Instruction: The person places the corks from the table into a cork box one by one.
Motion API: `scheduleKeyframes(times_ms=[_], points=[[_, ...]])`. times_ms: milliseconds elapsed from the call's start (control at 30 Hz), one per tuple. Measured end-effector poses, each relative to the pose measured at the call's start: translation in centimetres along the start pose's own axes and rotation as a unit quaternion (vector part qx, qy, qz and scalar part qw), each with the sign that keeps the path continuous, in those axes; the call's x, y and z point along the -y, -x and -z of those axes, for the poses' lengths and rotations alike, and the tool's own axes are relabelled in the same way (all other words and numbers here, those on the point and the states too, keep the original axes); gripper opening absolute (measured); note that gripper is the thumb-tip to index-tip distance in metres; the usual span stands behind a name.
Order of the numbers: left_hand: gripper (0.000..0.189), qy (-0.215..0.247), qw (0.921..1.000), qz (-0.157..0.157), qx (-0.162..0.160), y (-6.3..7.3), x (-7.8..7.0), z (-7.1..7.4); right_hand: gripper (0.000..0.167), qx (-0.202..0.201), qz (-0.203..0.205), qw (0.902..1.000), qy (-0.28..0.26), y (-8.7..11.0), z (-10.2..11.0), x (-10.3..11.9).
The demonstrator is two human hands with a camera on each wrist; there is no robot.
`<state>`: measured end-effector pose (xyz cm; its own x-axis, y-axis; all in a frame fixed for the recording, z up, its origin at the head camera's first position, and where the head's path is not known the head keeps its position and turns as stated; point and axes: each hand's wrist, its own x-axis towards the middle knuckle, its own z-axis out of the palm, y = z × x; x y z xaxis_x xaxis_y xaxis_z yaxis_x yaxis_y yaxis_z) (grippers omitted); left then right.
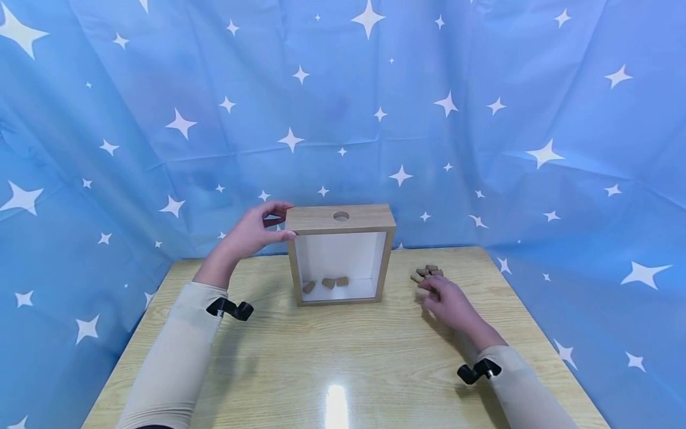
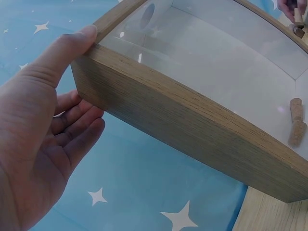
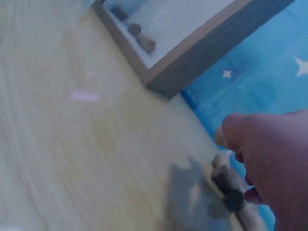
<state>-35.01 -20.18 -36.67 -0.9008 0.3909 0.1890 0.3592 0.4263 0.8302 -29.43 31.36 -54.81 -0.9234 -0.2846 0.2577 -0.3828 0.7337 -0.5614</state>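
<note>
A wooden shadow box (image 1: 337,302) with a clear front and white inside stands upright on the table. A round hole (image 1: 341,216) pierces its top, and three corks (image 1: 328,283) lie on its floor. My left hand (image 1: 252,231) holds the box's upper left corner, thumb at the front edge (image 2: 91,32) and fingers behind. To the right of the box, my right hand (image 1: 449,304) reaches over a small pile of corks (image 1: 432,269) with its fingers bent. The fingertips are right at the corks (image 3: 234,201); whether one is pinched I cannot tell.
The light wood table (image 1: 321,345) ends at a blue curtain with white stars (image 1: 343,119), which hangs behind it and along both sides. A black camera mount sits on the left wrist (image 1: 230,308) and another on the right wrist (image 1: 479,370).
</note>
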Motion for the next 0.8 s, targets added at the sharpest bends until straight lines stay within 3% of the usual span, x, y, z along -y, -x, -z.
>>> scheduleKeyframes(times_ms=[267,433,633,800], points=[[0.075,-0.001,1.0,0.0,-0.005,0.1,0.1,-0.1,0.035,-0.025,0.028,0.9984,-0.043,-1.0,1.4,2.2],[0.075,0.002,1.0,-0.002,-0.001,0.0,0.2,0.0,0.033,-0.038,0.035,0.9978,-0.04,-1.3,2.3,3.8],[0.076,0.0,1.0,-0.005,-0.002,0.0,0.1,0.0,0.033,-0.058,0.076,0.9948,-0.037,-1.7,3.4,5.6],[0.076,0.002,1.0,-0.002,-0.002,0.0,0.1,-0.1,0.028,-0.058,0.074,0.9945,-0.047,-2.1,4.2,6.9]])
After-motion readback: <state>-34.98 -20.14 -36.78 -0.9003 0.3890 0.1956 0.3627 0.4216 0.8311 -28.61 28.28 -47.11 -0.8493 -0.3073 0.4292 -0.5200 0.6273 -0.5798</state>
